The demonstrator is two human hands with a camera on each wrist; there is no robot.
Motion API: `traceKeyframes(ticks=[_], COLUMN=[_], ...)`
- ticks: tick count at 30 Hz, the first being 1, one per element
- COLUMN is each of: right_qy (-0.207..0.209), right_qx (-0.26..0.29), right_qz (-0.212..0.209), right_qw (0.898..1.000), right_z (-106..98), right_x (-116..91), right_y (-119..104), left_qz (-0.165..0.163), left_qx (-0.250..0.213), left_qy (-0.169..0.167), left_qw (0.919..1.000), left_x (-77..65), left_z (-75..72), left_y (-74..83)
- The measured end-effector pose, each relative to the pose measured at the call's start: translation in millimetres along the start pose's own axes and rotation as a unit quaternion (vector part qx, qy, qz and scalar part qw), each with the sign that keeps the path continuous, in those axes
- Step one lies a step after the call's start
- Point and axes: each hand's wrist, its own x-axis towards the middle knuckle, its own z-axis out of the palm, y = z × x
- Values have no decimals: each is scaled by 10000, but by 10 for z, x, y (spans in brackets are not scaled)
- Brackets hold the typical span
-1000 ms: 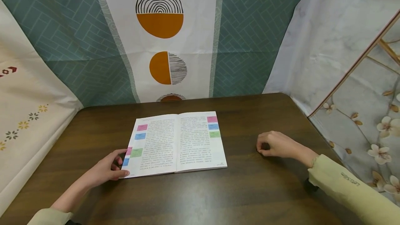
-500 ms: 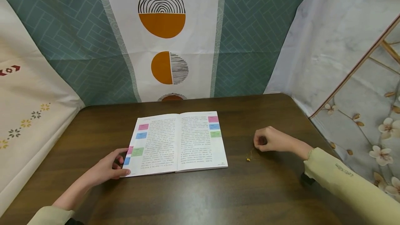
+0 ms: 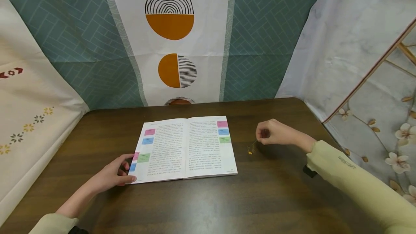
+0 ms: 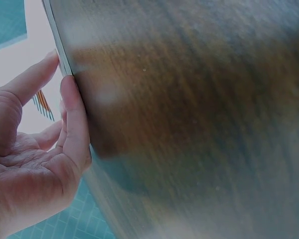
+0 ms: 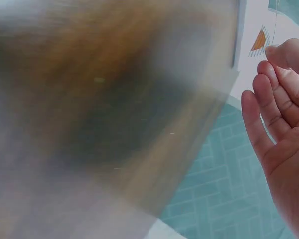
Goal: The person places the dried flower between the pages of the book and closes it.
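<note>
An open book (image 3: pixel 198 161) lies on the table with printed text on both pages and pink, blue and green sticky tabs. My left hand (image 3: pixel 108 174) holds the book at its left edge, the thumb on the lower corner of the page; the left wrist view shows the left hand (image 4: pixel 45 154) with fingertips right at the edge. To the right of the book, my right hand (image 3: pixel 276 133) pinches a thin gold-coloured strand with a small yellow piece (image 3: pixel 250 152) hanging at its end. The right wrist view shows the strand (image 5: pixel 275 22) at the thumb tip of the right hand (image 5: pixel 284 107).
The dark wooden table (image 3: pixel 195 208) reaches back to a green and white patterned curtain (image 3: pixel 260 46). A cream cloth (image 3: pixel 29 93) hangs at the left, and a pale floral cloth (image 3: pixel 373 100) at the right. Both forearms wear pale sleeves (image 3: pixel 351 183).
My right hand has moved left and away from me, nearer the book, and the strand with its yellow piece has come into view below it. My left hand and the book stay put.
</note>
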Motion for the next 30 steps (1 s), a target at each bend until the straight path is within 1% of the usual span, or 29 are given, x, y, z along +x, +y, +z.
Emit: traceKeyframes(ticks=[6,12,15,20,25,30], right_qy=[7,113,88,43,-74,-201], right_qx=[-113,-321,-370,-336,-252,-166], right_qz=[-63,-210,-237,-234,-58,6], right_qw=[9999,9992,9990,9992,9996,9997], right_z=[-88,-138,-150,-140,-93,-27], right_x=[216,493,637,874,1101,1319], right_y=[-66,-116,-149,-219,-287,-346], left_qz=[12,32,42,21,-9,-57], left_qx=[-12,-55,-44,-78,-89,-45], left_qy=[-8,-22,-15,-27,-23,-11], left_qw=[10000,10000,10000,10000,10000,10000], left_x=[3,6,3,-11,-14,-17], left_z=[-3,-3,-1,2,-7,-13], left_y=[-7,-14,-13,-5,5,13])
